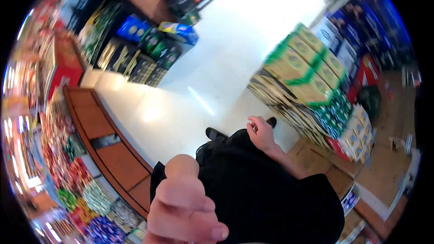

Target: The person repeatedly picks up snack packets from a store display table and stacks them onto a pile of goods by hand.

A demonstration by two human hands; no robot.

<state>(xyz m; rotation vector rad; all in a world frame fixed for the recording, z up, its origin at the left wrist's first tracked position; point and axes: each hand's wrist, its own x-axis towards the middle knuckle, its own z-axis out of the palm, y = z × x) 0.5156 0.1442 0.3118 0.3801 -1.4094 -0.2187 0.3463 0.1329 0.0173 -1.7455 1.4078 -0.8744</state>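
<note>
In the head view, the left hand (185,205) is raised near to the camera with its fingers curled; I cannot tell whether they are closed on something. The right hand (262,134) hangs beside the black clothing (271,199), its fingers loosely bent and a little apart. Nearest to it, stacked green-and-tan packs (294,65) stand at the right; at the left, small colourful packets (104,231) lie behind a brown ledge (118,160).

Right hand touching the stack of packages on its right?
Apart. In the head view, a strip of pale floor shows between the right hand and the stack of packages.
</note>
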